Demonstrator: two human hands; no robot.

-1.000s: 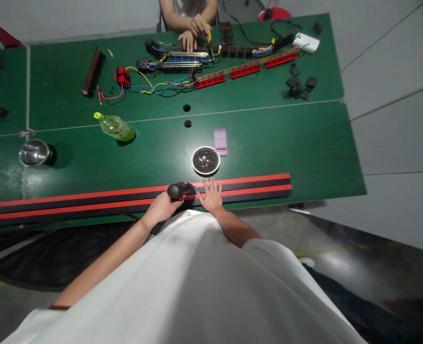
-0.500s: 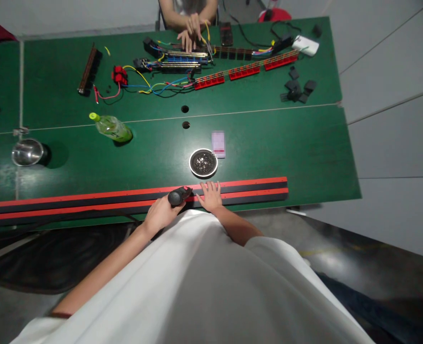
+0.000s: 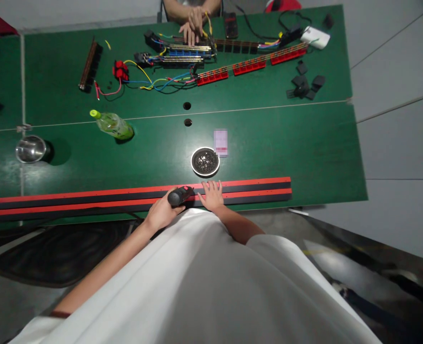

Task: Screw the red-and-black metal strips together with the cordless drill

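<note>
My left hand (image 3: 160, 212) is wrapped round a black electric screwdriver (image 3: 178, 196) with a red patch on top. The tool's tip is hidden from me, over two long red-and-black rails (image 3: 89, 195) that lie side by side along the near table edge. To its right, my right hand (image 3: 212, 195) rests flat on the rails with fingers spread. Just beyond that hand stands a round white-rimmed dish (image 3: 205, 161) of small, shiny dark pieces, too small to make out singly. A pale purple card (image 3: 221, 142), partly blurred, touches or overlaps the dish's far right rim.
On the green table (image 3: 286, 138) are a green-capped bottle (image 3: 114, 125) and a metal bowl (image 3: 31, 149). Farther back lie wired red strips (image 3: 249, 67), a red connector block (image 3: 120, 70) and black pieces (image 3: 306, 86). Across the table, a person's hands (image 3: 192, 28) are near yellow wires.
The view has shifted slightly, so the far table things sit higher and the rails' left ends now show. My hands and the screwdriver stay almost in place.
</note>
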